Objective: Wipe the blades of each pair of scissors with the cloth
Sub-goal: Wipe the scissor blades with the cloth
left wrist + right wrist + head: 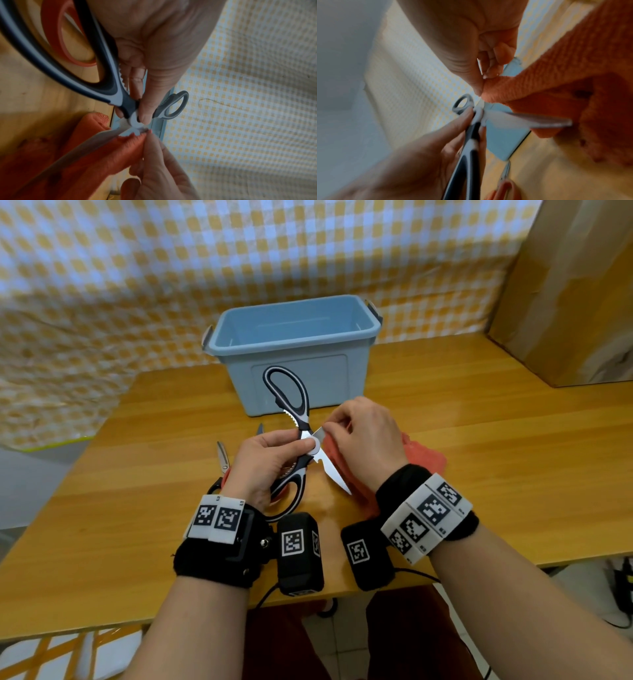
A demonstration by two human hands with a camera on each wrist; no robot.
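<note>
Black-and-white kitchen scissors [301,440] held wide open above the wooden table [479,457], cloth pinched onto one blade.

Big shears, these: dark loops edged in white, a round pale pivot cap, toothed metal inside the handles, one bright blade pointing near and right. The left hand [263,463] grips the near handle, thumb pressed on the pivot. The right hand [363,440] pinches the orange cloth [96,159] around the far blade, just beside the pivot, though blur softens that contact. Orange-handled scissors [503,189] lie on the table to the left, and a blue tub [294,350] stands at the far side.
</note>
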